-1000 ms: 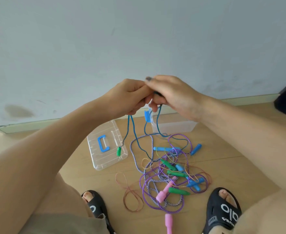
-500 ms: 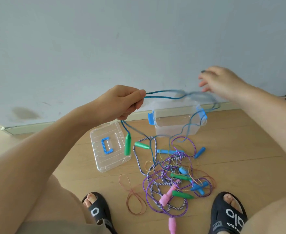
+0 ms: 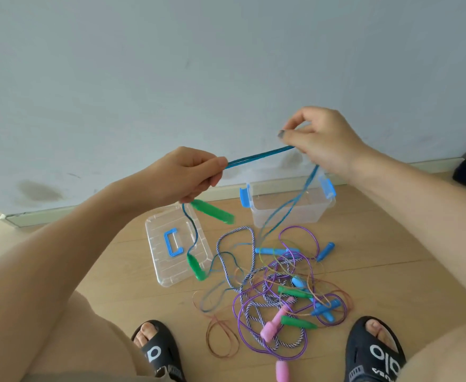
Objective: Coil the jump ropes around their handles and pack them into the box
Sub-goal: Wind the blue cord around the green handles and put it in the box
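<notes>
The left hand [image 3: 182, 175] holds its grip tight around a blue rope [image 3: 259, 155], fingers curled with the thumb pressed on top. One green handle [image 3: 212, 211] sticks out from under that fist toward four o'clock. The right hand [image 3: 320, 139], at about two o'clock from the left, pinches the same rope between thumb and forefinger. Between the two hands the rope runs taut as a doubled strand.

From the right hand the rope drops in two loose strands across the front of the box [image 3: 292, 208] and down toward the pile [image 3: 284, 293] on the floor [image 3: 116, 271]. From the left fist another length hangs toward six o'clock, ending in a second green handle [image 3: 196, 267] that lies over the edge of the lid [image 3: 171, 244].

The box is clear plastic with blue latches, standing open against the wall [image 3: 171, 64] at twelve o'clock from the pile. Its lid lies flat at nine o'clock from the box, blue carry handle facing up.

The pile is a tangle of purple, striped, and thin brown ropes, with blue, green, and pink handles mixed through it. One pink handle [image 3: 281, 370] lies apart at six o'clock, near the bottom edge. A black sandal [image 3: 157, 351] sits at seven o'clock from the pile and another sandal [image 3: 375, 351] at five o'clock.
</notes>
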The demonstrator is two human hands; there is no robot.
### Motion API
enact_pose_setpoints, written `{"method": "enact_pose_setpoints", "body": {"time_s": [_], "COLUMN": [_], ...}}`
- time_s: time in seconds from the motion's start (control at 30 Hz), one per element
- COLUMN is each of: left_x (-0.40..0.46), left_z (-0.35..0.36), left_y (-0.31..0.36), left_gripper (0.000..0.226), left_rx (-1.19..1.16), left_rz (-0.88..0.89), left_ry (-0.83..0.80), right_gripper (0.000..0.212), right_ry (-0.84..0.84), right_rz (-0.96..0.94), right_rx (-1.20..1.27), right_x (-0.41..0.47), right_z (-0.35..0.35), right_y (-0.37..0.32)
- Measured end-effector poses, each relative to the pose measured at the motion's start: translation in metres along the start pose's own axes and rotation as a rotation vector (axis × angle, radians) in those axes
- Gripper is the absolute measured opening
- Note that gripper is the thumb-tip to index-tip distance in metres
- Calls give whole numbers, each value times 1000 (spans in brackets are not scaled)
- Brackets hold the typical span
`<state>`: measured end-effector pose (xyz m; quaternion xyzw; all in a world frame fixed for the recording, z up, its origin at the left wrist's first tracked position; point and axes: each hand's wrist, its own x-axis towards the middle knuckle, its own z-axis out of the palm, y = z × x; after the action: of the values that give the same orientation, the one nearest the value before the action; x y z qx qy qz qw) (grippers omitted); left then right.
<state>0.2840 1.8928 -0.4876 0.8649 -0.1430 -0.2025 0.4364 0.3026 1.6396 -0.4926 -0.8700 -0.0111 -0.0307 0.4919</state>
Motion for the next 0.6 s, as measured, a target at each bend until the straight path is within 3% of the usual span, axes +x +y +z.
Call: {"method": "enact_pose_setpoints", "body": {"time_s": [0.07,0.17,0.23,0.33,0.4,0.5,0.6], "left_x": [-2,-2,0,1,2,5,5], "left_z": [-5,-3,1,8,13,17,15], "left_y": [-4,-3,1,9,12,13,11], "left_gripper": [44,46,45,45,47,41,42], "left_rx": [4,27,5,-33,-24,-40,-63], "left_rz": [-22,-33,-12,35,63,59,37], "left_ry": [-2,-2,0,-1,-11,-25,-49], "right_gripper": [12,16,22,31,35,27,12], "right_ry": [64,0,-134,-413,-535,-476,-403], "right_rz": [47,105,148,201,123,35,95], "right_rx": [-93,-337,-193,233,393,387,441], "right_x": [8,8,1,-18,-27,-32,-26], "right_z": [-12,-9,4,27,42,51,39], "right_y": [11,22,17,-8,-20,-24,-20]}}
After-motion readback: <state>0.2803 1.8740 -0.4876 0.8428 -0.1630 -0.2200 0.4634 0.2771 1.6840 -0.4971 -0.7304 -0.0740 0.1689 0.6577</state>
